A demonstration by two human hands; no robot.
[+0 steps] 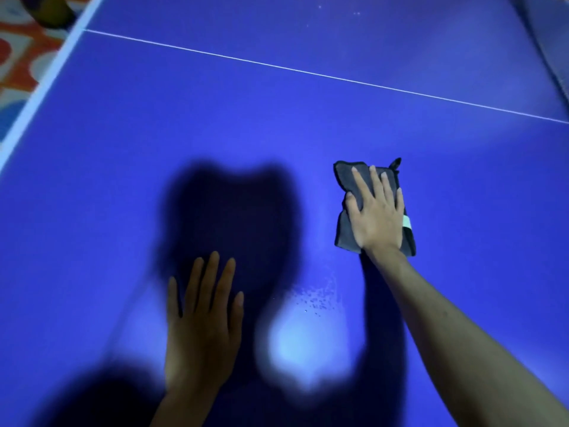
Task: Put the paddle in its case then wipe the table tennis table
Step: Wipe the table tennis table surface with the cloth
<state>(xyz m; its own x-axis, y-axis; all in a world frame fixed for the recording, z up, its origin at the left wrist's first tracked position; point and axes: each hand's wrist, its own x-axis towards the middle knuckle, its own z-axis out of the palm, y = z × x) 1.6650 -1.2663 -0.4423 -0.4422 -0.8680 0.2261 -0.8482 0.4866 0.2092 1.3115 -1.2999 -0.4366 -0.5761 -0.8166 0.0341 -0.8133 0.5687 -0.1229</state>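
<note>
The blue table tennis table [215, 124] fills the view, with a thin white centre line running across it. A folded grey cloth [346, 180] lies flat on the table right of the middle. My right hand [377, 211] presses down on the cloth with straight, spread fingers. Lower down, my left hand [203, 322] rests flat on the bare table with its fingers straight. Small water droplets [317, 298] speckle the surface between the two hands. No paddle or case shows in the frame.
The table's white edge stripe [40, 90] runs along the left side, with an orange, white and blue patterned floor [18, 50] beyond it. More droplets [320, 7] dot the far part of the table. A dark shadow falls across the near middle.
</note>
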